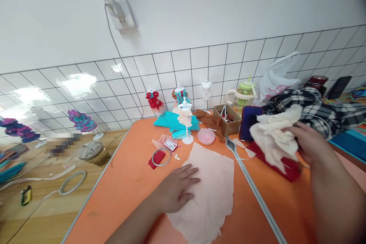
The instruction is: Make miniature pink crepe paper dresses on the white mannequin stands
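My left hand (pixel 180 187) lies flat with fingers spread on the left side of a pale pink piece of fabric (pixel 211 194), which is spread on the orange table. Off to the right, my right hand (pixel 307 143) grips a crumpled cream cloth (pixel 276 131) and holds it above a folded red fabric (pixel 288 169). Behind the pink fabric stands a small white dress form (pixel 187 133) with a cream ruffle around it. A pink bowl (pixel 206 136) sits just right of its base.
A metal ring (pixel 161 157), red scrap (pixel 153 162) and small labelled box (pixel 170 145) lie left of the fabric. Behind are turquoise cloth (pixel 162 121), a cardboard box (pixel 228 124), a phone (pixel 250 122) and a lidded bottle (pixel 244 97). A wooden table (pixel 42 206) adjoins on the left.
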{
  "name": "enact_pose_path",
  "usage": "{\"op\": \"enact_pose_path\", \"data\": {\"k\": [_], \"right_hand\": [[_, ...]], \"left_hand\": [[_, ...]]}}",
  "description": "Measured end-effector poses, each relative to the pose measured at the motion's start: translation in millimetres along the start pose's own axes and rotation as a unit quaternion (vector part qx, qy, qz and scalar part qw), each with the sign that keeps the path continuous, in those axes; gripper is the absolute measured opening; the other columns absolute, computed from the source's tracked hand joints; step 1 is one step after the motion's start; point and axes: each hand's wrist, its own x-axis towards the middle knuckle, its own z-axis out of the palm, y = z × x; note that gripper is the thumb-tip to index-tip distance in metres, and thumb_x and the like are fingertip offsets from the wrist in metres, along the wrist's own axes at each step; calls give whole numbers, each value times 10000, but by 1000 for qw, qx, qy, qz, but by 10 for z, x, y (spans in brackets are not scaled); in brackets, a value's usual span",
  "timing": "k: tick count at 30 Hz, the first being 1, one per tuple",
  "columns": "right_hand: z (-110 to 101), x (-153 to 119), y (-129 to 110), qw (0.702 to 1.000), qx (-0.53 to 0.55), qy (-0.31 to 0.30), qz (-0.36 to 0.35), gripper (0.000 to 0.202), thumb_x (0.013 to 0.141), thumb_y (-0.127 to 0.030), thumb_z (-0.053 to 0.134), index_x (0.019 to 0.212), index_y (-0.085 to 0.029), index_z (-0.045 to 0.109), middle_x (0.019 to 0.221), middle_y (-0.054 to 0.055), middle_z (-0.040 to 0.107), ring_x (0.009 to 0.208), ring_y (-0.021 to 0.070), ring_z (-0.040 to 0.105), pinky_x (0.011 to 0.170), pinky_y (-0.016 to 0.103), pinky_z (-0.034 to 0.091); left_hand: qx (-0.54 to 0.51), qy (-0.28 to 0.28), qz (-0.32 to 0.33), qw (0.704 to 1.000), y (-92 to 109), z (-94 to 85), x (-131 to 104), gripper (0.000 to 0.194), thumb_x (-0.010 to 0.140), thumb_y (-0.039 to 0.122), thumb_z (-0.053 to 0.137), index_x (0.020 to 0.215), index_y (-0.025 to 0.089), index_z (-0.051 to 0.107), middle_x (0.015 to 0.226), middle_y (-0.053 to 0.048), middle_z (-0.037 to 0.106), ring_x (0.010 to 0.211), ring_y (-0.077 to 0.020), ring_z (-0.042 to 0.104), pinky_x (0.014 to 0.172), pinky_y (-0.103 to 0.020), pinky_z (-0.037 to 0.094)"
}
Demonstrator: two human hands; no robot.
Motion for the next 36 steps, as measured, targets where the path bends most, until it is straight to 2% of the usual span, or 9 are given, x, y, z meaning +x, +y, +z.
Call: {"op": "enact_pose_path", "data": {"k": [3,8,14,18,20,23,28,30,36], "right_hand": [[-101,378,295,985,-141,62,80,401,752,-339,535,994,-66,701,1008,267,608,854,266,615,722,376,428],[196,551,519,973,-210,64,74,611,755,-420,556,1287,-133,468,1086,274,574,957,411,572,721,495,385],[120,511,554,964,-235,127,19,845,776,-507,528,1434,-95,194,1228,287,492,1077,428,517,749,459,392],[36,128,278,945,-258,203,1,752,874,-510,379,1464,-85,187,1095,294,578,1006,427,564,728,471,398],[160,-220,7,963,-240,115,-42,564,913,-478,306,1386,-191,411,940,200,643,873,367,610,703,453,421],[540,-865,-464,965,-100,-156,-185,429,927,-402,325,1273,-255,533,1073,117,635,953,284,593,797,408,449],[1233,-1574,-926,759,-5,-538,-366,337,933,-243,348,1114,-249,631,1050,57,670,975,196,600,863,319,456],[1471,-1527,-932,744,-41,-544,-387,300,903,-200,391,1059,-198,648,1006,73,681,931,198,611,835,317,469],[2131,-964,-757,804,-173,-350,-448,439,913,-134,336,1327,-199,467,1400,92,468,1288,233,399,1047,437,304]], "left_hand": [[46,-11,-59,997,17,65,12,596,770,421,622,1332,317,452,1457,-53,407,1321,-298,366,1076,-491,263],[87,43,-125,987,107,93,-1,432,860,514,466,1203,268,559,1253,-89,584,1106,-282,541,923,-455,387],[114,48,-139,983,-53,172,6,590,811,574,499,1320,276,471,1499,-72,331,1368,-302,271,1095,-481,216],[115,49,-254,959,-83,250,59,775,791,694,387,1410,228,366,1520,-146,261,1387,-356,217,1087,-575,133],[116,60,-284,950,-38,301,92,869,748,753,368,1413,194,365,1511,-182,262,1388,-392,182,1075,-609,90],[107,70,-283,950,63,385,131,993,646,830,398,1395,179,392,1455,-205,352,1360,-438,205,1063,-631,59],[120,57,-299,945,160,434,138,1034,644,783,455,1388,68,391,1392,-264,403,1321,-467,246,1076,-591,83],[116,29,-289,950,151,426,121,1066,647,797,431,1418,67,342,1437,-256,350,1352,-452,200,1092,-570,75],[112,-31,-300,947,196,494,37,1183,602,901,277,1493,147,86,1554,-184,-25,1407,-384,-99,1101,-575,-9]]}}
